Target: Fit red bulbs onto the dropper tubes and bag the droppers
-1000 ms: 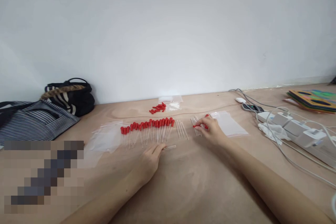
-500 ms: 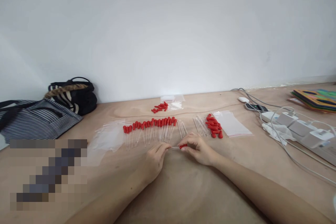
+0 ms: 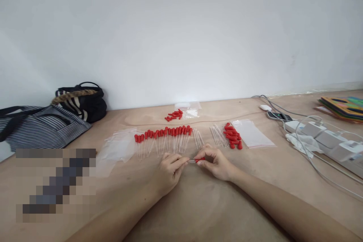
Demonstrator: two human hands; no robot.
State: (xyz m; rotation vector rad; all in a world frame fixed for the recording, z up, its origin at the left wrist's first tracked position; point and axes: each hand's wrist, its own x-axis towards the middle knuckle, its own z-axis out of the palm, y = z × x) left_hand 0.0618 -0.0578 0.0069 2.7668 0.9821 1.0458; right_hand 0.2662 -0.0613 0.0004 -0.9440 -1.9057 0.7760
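Note:
My left hand [image 3: 171, 169] pinches a clear glass dropper tube [image 3: 192, 161] between thumb and fingers. A red rubber bulb [image 3: 200, 160] is gripped by my right hand [image 3: 217, 164] at the tube's right end; how far the tube sits inside it is hidden. Just beyond my hands lies a row of droppers with red bulbs [image 3: 161, 133]. To its right are a few bare glass tubes [image 3: 197, 138], then another group of tubes [image 3: 217, 136] beside a pile of loose red bulbs [image 3: 231, 135].
Clear plastic bags [image 3: 117, 145] lie left of the row, and a zip bag [image 3: 253, 134] lies right of the bulbs. Small red bulbs [image 3: 174, 115] sit farther back. Striped bags [image 3: 53, 124] stand at left; chargers and cables [image 3: 326, 138] spread at right, near coloured boards [image 3: 344, 107].
My left fingers have slid right along the tube, closer to the bulb, so less glass shows between my hands. The whole view has shifted slightly.

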